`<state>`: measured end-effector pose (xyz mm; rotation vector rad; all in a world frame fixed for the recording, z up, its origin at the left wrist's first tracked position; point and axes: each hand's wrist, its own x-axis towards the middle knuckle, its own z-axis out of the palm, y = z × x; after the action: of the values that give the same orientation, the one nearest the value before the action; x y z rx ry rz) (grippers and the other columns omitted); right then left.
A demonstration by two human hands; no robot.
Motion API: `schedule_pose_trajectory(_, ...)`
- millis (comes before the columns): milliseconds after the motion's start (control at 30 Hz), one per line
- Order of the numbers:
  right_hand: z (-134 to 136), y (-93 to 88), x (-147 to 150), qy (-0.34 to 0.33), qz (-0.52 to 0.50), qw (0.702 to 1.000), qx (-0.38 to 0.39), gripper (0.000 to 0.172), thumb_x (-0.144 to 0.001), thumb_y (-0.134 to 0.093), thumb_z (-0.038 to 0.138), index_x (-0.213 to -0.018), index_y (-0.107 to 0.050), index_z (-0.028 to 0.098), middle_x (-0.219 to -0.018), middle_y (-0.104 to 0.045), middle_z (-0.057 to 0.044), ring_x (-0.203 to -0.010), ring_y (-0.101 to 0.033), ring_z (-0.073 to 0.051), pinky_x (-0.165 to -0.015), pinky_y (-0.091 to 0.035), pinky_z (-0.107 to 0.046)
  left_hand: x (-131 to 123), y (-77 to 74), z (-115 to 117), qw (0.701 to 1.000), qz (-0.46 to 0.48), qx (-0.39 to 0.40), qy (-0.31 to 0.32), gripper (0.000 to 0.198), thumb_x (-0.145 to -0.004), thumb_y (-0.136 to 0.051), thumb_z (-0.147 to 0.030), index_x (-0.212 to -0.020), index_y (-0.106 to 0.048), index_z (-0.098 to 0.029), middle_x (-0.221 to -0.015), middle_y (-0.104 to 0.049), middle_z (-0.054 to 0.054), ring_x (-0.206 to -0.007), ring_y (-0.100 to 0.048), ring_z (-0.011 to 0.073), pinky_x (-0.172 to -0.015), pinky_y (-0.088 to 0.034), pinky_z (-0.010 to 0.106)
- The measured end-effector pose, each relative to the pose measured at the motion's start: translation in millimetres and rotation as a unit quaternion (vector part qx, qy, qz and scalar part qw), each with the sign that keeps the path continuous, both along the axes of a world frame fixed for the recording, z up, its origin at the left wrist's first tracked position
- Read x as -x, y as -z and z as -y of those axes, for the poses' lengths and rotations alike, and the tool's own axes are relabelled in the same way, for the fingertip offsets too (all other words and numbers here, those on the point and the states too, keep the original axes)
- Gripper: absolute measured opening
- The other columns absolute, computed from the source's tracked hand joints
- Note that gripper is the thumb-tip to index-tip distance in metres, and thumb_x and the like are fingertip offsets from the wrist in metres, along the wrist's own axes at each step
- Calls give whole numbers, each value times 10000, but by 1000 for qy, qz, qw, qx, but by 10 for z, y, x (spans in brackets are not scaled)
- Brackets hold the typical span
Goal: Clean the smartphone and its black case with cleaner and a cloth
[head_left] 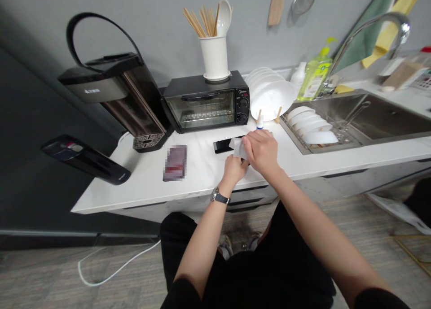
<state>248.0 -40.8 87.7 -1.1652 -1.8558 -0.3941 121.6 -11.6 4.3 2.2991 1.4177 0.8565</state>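
Observation:
My right hand [263, 150] is closed around a thin white sheet [239, 148], tissue or cloth; I cannot tell which. Just below it, my left hand [235, 169] has its fingers curled in under the sheet, with a watch on the wrist. A bit of something dark shows between the two hands, mostly covered. Beside the sheet, a flat black rectangular object [222, 146] like a phone lies on the counter [198, 165], its right part hidden. Behind my right hand stands a small bottle with a white top and blue band [260, 122].
A pixelated flat item [175, 163] lies to the left, near a black thermos-like object [85, 160] and a drink machine [117, 93]. A toaster oven [205, 107] carries a utensil holder [214, 58]. Plates [271, 96] and a sink [367, 116] with bowls are at right.

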Motion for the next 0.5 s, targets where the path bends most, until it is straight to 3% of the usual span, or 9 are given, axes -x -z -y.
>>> schedule_pose_trajectory(167, -81, 66, -119, -26, -238, 967, 88, 646, -1074, -257, 680, -591, -312, 255, -530, -354, 29, -516, -325, -129, -539, -240, -327, 16, -19, 54, 996, 88, -5, 30, 280, -1034, -567, -312, -886, -772, -193, -891, -803, 82, -850, -740, 226, -749, -493, 295)
schedule_pose_trajectory(333, -92, 79, -86, -71, -370, 913, 158, 679, -996, -318, 805, -590, -261, 263, -523, -296, 50, -500, -278, -111, -487, -218, -295, 25, 2, 46, 995, 95, -14, 28, 186, -979, -623, -229, -844, -741, -180, -881, -787, 83, -847, -732, 239, -745, -484, 296)
schedule_pose_trajectory(400, -34, 77, -17, -34, -349, 927, 131, 644, -1037, -305, 740, -606, -283, 263, -539, -310, 46, -507, -301, -122, -502, -255, -301, 34, 10, 48, 994, 107, -7, 29, 207, -971, -618, -217, -791, -711, -175, -835, -768, 75, -798, -717, 229, -715, -469, 295)
schedule_pose_trajectory(500, 102, 62, 112, 28, -227, 971, 66, 567, -1117, -289, 520, -654, -465, 242, -647, -492, -9, -614, -474, -166, -641, -411, -334, 44, 34, 57, 992, 120, 14, 38, 253, -980, -596, -223, -741, -664, -177, -752, -722, 60, -748, -692, 222, -703, -466, 308)
